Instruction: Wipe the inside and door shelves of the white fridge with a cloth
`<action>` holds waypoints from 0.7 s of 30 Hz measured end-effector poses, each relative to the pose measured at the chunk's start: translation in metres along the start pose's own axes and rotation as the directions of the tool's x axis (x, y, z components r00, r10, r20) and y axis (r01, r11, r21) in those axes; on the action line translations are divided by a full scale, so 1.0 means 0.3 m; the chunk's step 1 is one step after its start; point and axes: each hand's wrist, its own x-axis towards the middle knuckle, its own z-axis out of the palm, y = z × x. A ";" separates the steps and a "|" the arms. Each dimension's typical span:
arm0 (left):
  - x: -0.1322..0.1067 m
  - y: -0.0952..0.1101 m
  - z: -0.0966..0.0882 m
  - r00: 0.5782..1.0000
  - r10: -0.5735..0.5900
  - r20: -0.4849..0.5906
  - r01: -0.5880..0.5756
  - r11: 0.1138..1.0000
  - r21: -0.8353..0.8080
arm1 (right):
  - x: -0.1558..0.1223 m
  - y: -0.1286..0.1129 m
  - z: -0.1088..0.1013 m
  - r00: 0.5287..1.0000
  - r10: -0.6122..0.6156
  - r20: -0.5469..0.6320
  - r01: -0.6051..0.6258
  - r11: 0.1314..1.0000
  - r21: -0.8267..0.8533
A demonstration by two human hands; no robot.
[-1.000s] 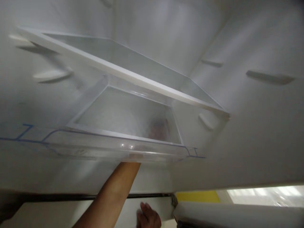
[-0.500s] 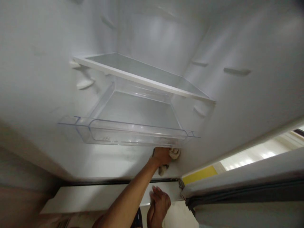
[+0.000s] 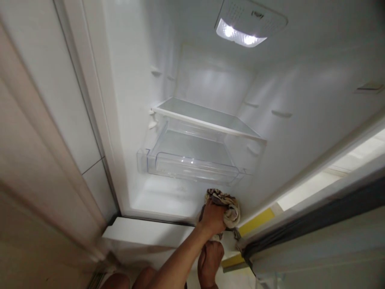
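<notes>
My left hand [image 3: 214, 218] is closed on a bunched cloth [image 3: 231, 212], cream with dark patterning. It presses the cloth at the front right of the fridge floor, by the side wall. Just below it, my right hand [image 3: 211, 257] is curled with its fingers folded in. A loose end of the cloth hangs close above those fingers; whether they hold anything is hidden. The fridge compartment [image 3: 168, 200] has a white inner lining. A clear plastic drawer [image 3: 195, 170] sits above the hands, under a glass shelf [image 3: 207, 112] with a white front edge.
A lit lamp panel [image 3: 252, 24] is in the fridge ceiling. Small shelf supports [image 3: 281, 114] stick out from the side walls. The fridge door [image 3: 315, 241], with its dark gasket [image 3: 300, 216], stands open at the right. A white ledge [image 3: 144, 230] lies below the compartment.
The view has shifted back, bringing the lamp and left door frame into sight. My left hand has brought the cloth forward from under the drawer. My right hand now looks more tightly curled.
</notes>
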 end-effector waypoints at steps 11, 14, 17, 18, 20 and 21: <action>-0.276 -0.307 -0.254 0.833 -0.384 -0.398 0.482 0.857 0.183 | -0.012 0.032 0.010 0.994 -0.112 0.003 0.112 0.991 0.076; -0.341 -0.375 -0.346 0.747 -0.457 -0.483 0.604 0.769 0.207 | -0.023 0.048 0.013 0.991 -0.132 0.007 0.131 0.988 0.083; -0.375 -0.398 -0.380 0.724 -0.475 -0.501 0.641 0.730 0.234 | -0.043 0.071 0.020 0.988 -0.155 0.014 0.153 0.983 0.101; -0.378 -0.398 -0.380 0.723 -0.475 -0.501 0.645 0.725 0.243 | -0.050 0.080 0.024 0.983 -0.182 0.007 0.180 0.977 0.114; -0.378 -0.394 -0.371 0.720 -0.475 -0.506 0.651 0.715 0.254 | -0.067 0.093 0.035 0.981 -0.196 -0.010 0.195 0.968 0.161; -0.377 -0.392 -0.365 0.718 -0.476 -0.508 0.653 0.712 0.257 | -0.075 0.097 0.041 0.985 -0.173 -0.018 0.173 0.966 0.192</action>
